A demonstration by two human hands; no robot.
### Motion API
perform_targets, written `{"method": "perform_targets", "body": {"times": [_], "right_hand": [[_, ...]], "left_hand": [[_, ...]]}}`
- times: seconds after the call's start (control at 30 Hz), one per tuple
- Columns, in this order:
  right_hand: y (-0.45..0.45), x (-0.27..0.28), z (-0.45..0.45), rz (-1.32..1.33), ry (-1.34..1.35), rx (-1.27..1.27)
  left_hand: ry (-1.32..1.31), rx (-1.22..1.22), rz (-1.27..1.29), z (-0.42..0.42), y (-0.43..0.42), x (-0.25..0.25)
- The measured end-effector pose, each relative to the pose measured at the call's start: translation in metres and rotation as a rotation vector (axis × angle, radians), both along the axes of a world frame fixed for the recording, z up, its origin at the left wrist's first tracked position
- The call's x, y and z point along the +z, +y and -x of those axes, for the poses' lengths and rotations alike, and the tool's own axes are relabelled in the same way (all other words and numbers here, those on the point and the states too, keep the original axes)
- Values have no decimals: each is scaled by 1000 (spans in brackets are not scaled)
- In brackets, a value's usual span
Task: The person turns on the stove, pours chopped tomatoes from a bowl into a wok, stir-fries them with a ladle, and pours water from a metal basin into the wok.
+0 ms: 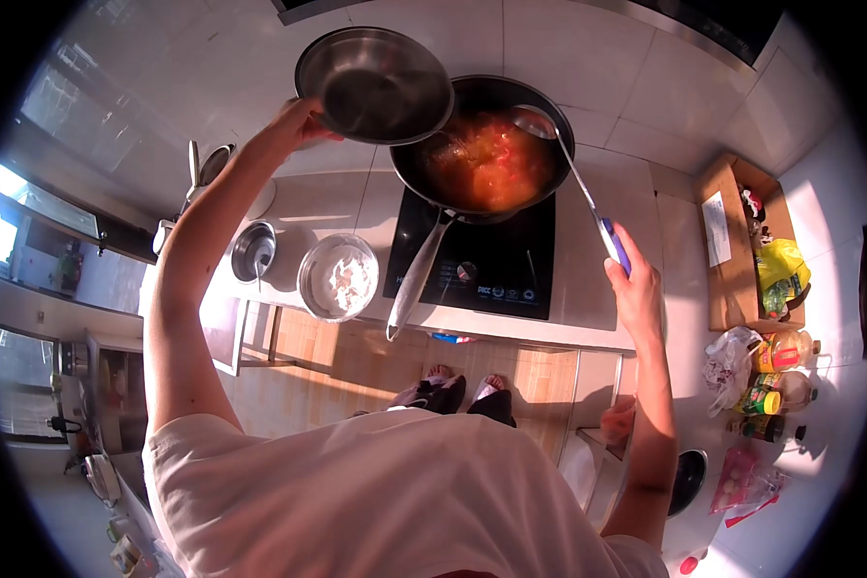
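My left hand [302, 121] grips the rim of a round metal bowl [371, 82], raised and held over the left edge of the wok [441, 214]. In the wok is a red, tomato-like stew [491, 169] with some liquid. My right hand [636, 284] is closed around the blue and white handle of a ladle [580, 178], whose head dips to the right side of the wok, at the food. The wok rests on a black induction cooktop [501, 275], its long handle pointing toward me.
Left of the cooktop stand a glass bowl [339, 277] holding something white and a small metal bowl [253, 250] with a spoon. To the right are a cardboard box [727, 241] of packets, several bottles [785, 352] and a plastic bag [730, 371].
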State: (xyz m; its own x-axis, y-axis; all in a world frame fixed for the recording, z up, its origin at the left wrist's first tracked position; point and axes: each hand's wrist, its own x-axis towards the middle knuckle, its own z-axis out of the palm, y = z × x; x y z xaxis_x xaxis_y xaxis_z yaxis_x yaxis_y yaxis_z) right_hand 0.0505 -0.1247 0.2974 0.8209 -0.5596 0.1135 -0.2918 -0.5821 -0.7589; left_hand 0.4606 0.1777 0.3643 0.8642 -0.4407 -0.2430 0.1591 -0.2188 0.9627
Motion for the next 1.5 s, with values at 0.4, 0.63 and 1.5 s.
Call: {"method": "perform_targets", "body": {"times": [0.4,0.63,1.5], "right_hand": [[-3,-1,0,-128,22,-26],[0,-5,-6,-301,-68,5],[150,-35,-88,1041,213,528]], "left_hand": [[304,-15,280,13,3,-25],[329,71,541,16,40,-44],[544,427,626,-35,170,-313]]}}
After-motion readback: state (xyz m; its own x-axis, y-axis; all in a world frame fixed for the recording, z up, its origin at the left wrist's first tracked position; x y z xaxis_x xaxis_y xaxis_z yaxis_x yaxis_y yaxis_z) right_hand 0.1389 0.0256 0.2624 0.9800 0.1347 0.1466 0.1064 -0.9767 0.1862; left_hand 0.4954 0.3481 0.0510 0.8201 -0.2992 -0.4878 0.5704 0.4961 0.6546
